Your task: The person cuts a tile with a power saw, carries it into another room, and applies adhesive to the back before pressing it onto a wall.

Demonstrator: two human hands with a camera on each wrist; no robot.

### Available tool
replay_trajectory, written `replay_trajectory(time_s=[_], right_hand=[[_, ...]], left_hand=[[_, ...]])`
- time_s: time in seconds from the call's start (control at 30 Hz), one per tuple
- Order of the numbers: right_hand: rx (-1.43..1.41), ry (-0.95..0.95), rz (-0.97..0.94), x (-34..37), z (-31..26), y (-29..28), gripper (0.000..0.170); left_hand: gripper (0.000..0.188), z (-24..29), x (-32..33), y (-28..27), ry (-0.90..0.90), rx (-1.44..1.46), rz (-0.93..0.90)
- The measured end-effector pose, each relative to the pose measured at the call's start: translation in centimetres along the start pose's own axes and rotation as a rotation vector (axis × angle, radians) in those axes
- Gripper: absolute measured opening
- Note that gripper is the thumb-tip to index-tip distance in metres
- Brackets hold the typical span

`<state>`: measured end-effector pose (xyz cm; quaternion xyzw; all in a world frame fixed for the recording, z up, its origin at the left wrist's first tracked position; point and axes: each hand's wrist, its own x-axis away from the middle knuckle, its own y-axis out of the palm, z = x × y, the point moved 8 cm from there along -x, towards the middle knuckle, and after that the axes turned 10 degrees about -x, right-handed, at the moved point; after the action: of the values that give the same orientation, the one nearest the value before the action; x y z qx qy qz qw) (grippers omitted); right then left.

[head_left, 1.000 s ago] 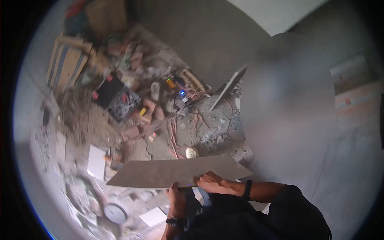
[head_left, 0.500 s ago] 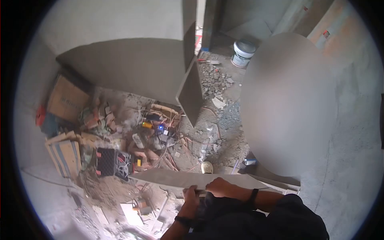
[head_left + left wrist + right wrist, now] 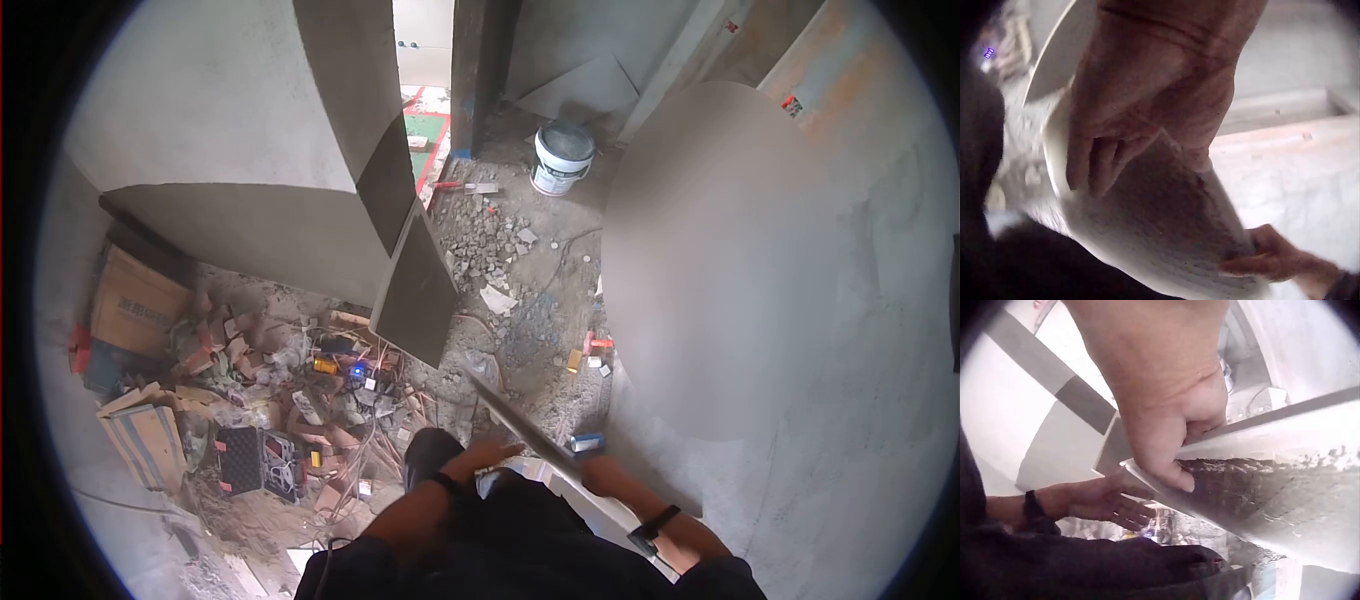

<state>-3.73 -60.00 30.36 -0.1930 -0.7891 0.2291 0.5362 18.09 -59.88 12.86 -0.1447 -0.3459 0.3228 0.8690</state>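
A large thin tile [image 3: 525, 425] stands nearly edge-on to the head view, slanting between my hands. A rough grey coat covers one face of the tile [image 3: 1241, 494] in the right wrist view. My right hand [image 3: 608, 478] grips its edge, the thumb on the coated face and the other fingers mostly hidden behind. Beside the tile's near side is my left hand [image 3: 478, 458], blurred in the head view. In the right wrist view, the fingers of my left hand [image 3: 1107, 503] are stretched out and hold nothing; in the left wrist view they overlap the coated face.
Another tile [image 3: 415, 290] leans by the wall corner near a doorway. Rubble [image 3: 490, 240] covers the floor, with a white bucket [image 3: 563, 160] at the back. An opened tool case [image 3: 260, 462] and cardboard boxes [image 3: 140, 305] lie at left. A wall rises on the right, partly blurred.
The tile has swung from broad and flat across my front to nearly edge-on. My left hand has left its edge; my right hand still grips it. The view has turned toward the doorway.
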Motion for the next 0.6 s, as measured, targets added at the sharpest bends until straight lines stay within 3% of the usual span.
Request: replay_trajectory(time_s=[0.03, 0.1, 0.13, 0.17, 0.2, 0.23, 0.27, 0.33, 0.4, 0.43, 0.5, 0.53, 0.6], right_hand=[[0.003, -0.001, 0.001, 0.2, 1.4, -0.6, 0.027], [-0.213, -0.055, 0.161, 1.0, 3.6, -2.6, 0.028], [-0.214, -0.054, 0.154, 1.1, 4.2, -2.9, 0.028], [-0.196, 0.077, 0.134, 0.8, 5.7, -3.3, 0.028], [-0.175, 0.206, 0.118, 0.4, 7.4, -3.9, 0.029], [-0.172, 0.204, 0.117, -0.5, 8.6, -4.0, 0.029], [-0.232, 0.306, 0.127, -1.1, 11.2, -3.1, 0.032], [-0.406, 0.41, 0.219, -1.9, 14.1, -3.1, 0.04], [-0.396, 0.611, 0.174, -1.0, 12.4, -7.2, 0.047], [-0.396, 0.604, 0.18, -2.4, 13.5, -8.1, 0.047], [-0.458, 0.577, 0.293, -2.8, 15.7, -6.8, 0.052], [-0.464, 0.577, 0.278, -3.7, 16.9, -6.3, 0.052], [-0.632, 0.566, 0.312, -5.2, 19.5, -6.1, 0.053]], left_hand=[[0.049, 1.4, 3.1, -6.7, -0.191, -0.115, 0.075], [0.041, 1.5, 4.8, -13.5, 0.146, -0.562, 0.095], [0.035, -4.6, 3.5, -14.1, -0.09, -0.379, 0.174], [0.029, -8.1, 3.2, -14.1, 0.086, -0.528, 0.105], [0.028, -12.0, 4.2, -16.6, -0.33, -0.131, 0.142], [0.038, -22.0, 1.1, -11.7, -0.147, -0.319, 0.222], [0.052, -19.1, 3.7, -16.3, -0.32, -0.116, 0.215], [0.064, -21.1, 2.9, -16.6, -0.335, -0.02, 0.074], [0.078, -21.9, 0.9, -12.0, -0.49, 0.774, -0.325], [0.084, -17.4, 1.1, -14.3, -0.54, 0.931, -0.395], [0.082, -7.8, -0.4, -23.6, -0.611, 0.95, -0.441], [0.08, -6.0, -1.1, -26.3, -0.669, 0.962, -0.482], [0.066, -11.9, -9.0, -25.3, -0.461, 0.771, -0.558]])
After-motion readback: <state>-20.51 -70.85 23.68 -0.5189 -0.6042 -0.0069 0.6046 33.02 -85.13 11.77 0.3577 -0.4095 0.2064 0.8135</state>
